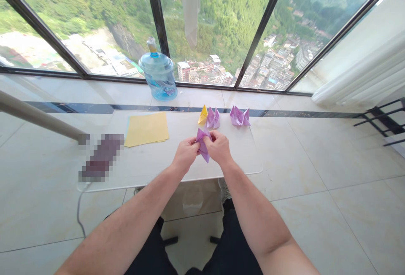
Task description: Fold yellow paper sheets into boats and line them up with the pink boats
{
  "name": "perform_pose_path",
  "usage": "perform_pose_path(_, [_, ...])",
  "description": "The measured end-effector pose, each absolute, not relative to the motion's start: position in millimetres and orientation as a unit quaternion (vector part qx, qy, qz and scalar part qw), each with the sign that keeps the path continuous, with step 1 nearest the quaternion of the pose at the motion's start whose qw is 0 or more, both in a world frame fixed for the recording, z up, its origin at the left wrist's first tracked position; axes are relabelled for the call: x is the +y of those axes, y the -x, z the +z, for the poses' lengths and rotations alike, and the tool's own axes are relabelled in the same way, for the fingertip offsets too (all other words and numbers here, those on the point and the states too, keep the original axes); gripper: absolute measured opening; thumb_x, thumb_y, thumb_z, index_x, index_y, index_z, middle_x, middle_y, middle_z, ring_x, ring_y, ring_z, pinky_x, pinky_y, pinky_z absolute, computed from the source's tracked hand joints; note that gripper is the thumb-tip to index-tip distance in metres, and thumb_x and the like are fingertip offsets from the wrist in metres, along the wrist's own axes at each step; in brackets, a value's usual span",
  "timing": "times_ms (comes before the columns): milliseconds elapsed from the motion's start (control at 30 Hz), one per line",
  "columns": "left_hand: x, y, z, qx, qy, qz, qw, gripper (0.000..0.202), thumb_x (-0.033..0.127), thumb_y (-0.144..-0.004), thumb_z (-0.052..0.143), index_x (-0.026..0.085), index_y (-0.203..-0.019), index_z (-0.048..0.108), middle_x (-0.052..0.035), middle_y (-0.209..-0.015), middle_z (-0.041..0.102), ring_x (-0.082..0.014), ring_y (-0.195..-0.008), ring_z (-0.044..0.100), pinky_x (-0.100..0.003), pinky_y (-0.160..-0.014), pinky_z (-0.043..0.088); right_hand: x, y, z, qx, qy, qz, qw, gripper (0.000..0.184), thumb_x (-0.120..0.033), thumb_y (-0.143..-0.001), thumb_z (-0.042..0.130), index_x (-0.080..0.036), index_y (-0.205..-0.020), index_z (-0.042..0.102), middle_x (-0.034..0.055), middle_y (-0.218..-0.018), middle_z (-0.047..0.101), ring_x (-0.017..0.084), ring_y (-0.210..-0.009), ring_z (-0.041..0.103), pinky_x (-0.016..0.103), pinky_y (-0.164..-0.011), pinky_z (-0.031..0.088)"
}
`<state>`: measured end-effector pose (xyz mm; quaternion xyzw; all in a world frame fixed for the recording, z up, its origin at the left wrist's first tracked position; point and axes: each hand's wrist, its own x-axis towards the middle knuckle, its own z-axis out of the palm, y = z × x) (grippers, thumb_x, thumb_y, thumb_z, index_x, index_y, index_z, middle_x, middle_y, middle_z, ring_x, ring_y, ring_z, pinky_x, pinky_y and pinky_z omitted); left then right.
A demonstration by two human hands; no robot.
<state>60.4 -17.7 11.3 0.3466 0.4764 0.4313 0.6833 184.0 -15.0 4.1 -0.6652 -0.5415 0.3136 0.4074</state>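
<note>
A folded purple paper piece (203, 150) is held up over the low white table, pinched from both sides. My left hand (186, 152) grips its left edge, fingers closed. On the right, my right hand (218, 146) is closed on it too, with the thumb pressed on its front. Just beyond my hands stand a yellow folded paper boat (203, 115) and purple folded paper boats (213, 118). Farther right on the table sit more purple paper boats (239, 117). My fingers hide part of the held paper.
A stack of yellow paper sheets (148, 129) lies on the left of the white table (152, 165). A blurred-out object (103, 157) with a cable is at its left end. Behind, a blue water jug (159, 74) stands by the window. A black metal rack (386, 121) is far right.
</note>
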Motion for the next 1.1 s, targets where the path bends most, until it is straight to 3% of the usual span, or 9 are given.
perform_pose_path(100, [-17,-60,10,0.478,-0.343,0.435,0.682,0.028,0.030,-0.063,0.071,0.012,-0.085,0.073,-0.0035,-0.073,0.070,-0.0139,-0.067,0.061,-0.030,-0.072,0.052,-15,-184,3,-0.547,0.663,0.319,0.401,0.021,-0.035,-0.084,0.055,-0.022,-0.085,0.070,0.0000,-0.079,0.074,0.017,-0.072,0.066,0.027,-0.069,0.050])
perform_pose_path(167, [-16,-59,9,0.480,-0.341,0.434,0.682,0.029,0.031,-0.064,0.071,0.012,-0.085,0.072,-0.0036,-0.072,0.070,-0.0140,-0.066,0.061,-0.030,-0.071,0.052,-16,-184,4,-0.549,0.657,0.323,0.404,0.022,-0.034,-0.083,0.056,-0.022,-0.095,0.071,0.0005,-0.084,0.074,0.017,-0.075,0.067,0.027,-0.072,0.052])
perform_pose_path(267, [-16,-58,9,0.484,-0.333,0.427,0.688,0.029,0.031,-0.065,0.071,0.013,-0.088,0.072,-0.0038,-0.074,0.070,-0.0141,-0.065,0.062,-0.031,-0.071,0.053,-18,-186,7,-0.568,0.641,0.288,0.428,0.045,-0.027,-0.077,0.064,-0.023,-0.122,0.062,0.0024,-0.103,0.074,0.016,-0.077,0.068,0.030,-0.077,0.055])
perform_pose_path(333, [-16,-57,10,0.481,-0.328,0.423,0.695,0.028,0.029,-0.065,0.070,0.014,-0.089,0.072,-0.0041,-0.075,0.071,-0.0143,-0.066,0.063,-0.031,-0.071,0.053,-20,-187,10,-0.610,0.617,0.238,0.437,0.053,-0.021,-0.075,0.065,-0.024,-0.127,0.057,0.0045,-0.117,0.070,0.016,-0.081,0.068,0.031,-0.081,0.056])
perform_pose_path(500, [-17,-57,12,0.466,-0.335,0.423,0.701,0.029,0.025,-0.063,0.069,0.014,-0.090,0.072,-0.0043,-0.079,0.072,-0.0150,-0.067,0.064,-0.031,-0.069,0.055,-23,-190,12,-0.709,0.586,0.137,0.367,0.036,-0.014,-0.081,0.059,-0.029,-0.112,0.069,0.0050,-0.133,0.061,0.021,-0.116,0.062,0.035,-0.098,0.052])
perform_pose_path(567, [-17,-58,12,0.468,-0.344,0.426,0.694,0.030,0.025,-0.064,0.068,0.014,-0.092,0.071,-0.0035,-0.077,0.071,-0.0147,-0.067,0.064,-0.031,-0.069,0.055,-24,-190,12,-0.722,0.590,0.117,0.343,0.034,-0.013,-0.083,0.058,-0.030,-0.109,0.071,0.0046,-0.134,0.060,0.022,-0.122,0.059,0.035,-0.100,0.051])
perform_pose_path(800, [-19,-59,13,0.475,-0.361,0.437,0.673,0.030,0.026,-0.066,0.065,0.014,-0.094,0.069,-0.0023,-0.076,0.070,-0.0147,-0.067,0.064,-0.031,-0.067,0.056,-25,-189,18,-0.750,0.580,0.090,0.304,0.027,-0.018,-0.092,0.053,-0.029,-0.109,0.071,0.0059,-0.142,0.056,0.021,-0.109,0.065,0.034,-0.092,0.054])
perform_pose_path(933, [-20,-60,15,0.474,-0.379,0.450,0.655,0.032,0.027,-0.069,0.064,0.013,-0.098,0.070,-0.0035,-0.079,0.072,-0.0159,-0.068,0.065,-0.031,-0.067,0.057,-24,-189,15,-0.742,0.598,0.078,0.294,0.026,-0.020,-0.090,0.057,-0.028,-0.109,0.072,0.0084,-0.145,0.052,0.024,-0.113,0.063,0.039,-0.096,0.053])
perform_pose_path(1100, [-18,-59,6,0.487,-0.404,0.462,0.621,0.038,0.031,-0.072,0.064,0.014,-0.105,0.073,-0.0033,-0.079,0.073,-0.0168,-0.067,0.065,-0.027,-0.062,0.054,-23,-189,12,-0.733,0.605,0.084,0.301,0.019,-0.022,-0.091,0.056,-0.026,-0.094,0.073,0.0077,-0.149,0.049,0.025,-0.118,0.061,0.042,-0.101,0.050])
